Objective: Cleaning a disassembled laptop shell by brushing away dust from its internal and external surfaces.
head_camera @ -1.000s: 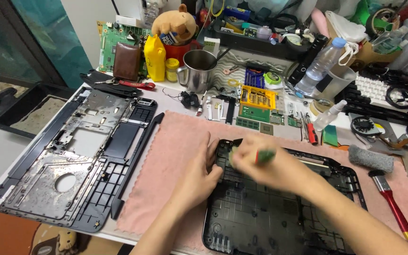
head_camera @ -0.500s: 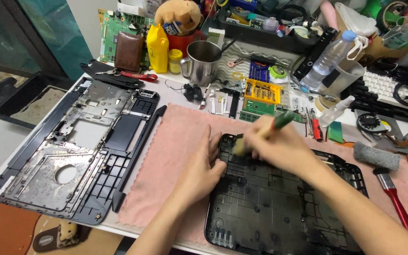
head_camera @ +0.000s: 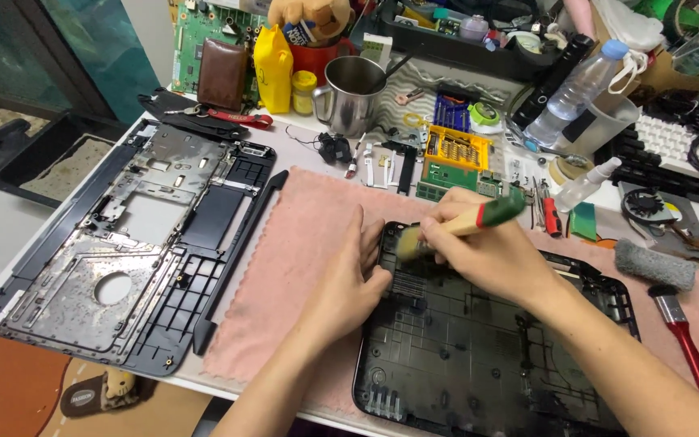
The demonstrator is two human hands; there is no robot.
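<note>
Two bare hands work on the black plastic laptop base shell (head_camera: 487,356) lying on the pink cloth (head_camera: 301,267): left hand (head_camera: 349,279) presses its edge, right hand (head_camera: 487,251) grips a green-handled wooden brush (head_camera: 467,222).

One camera, worn on the head, looks steeply down and forward, close over the cluttered counter (head_camera: 317,162), forearms entering from the bottom edge.
</note>
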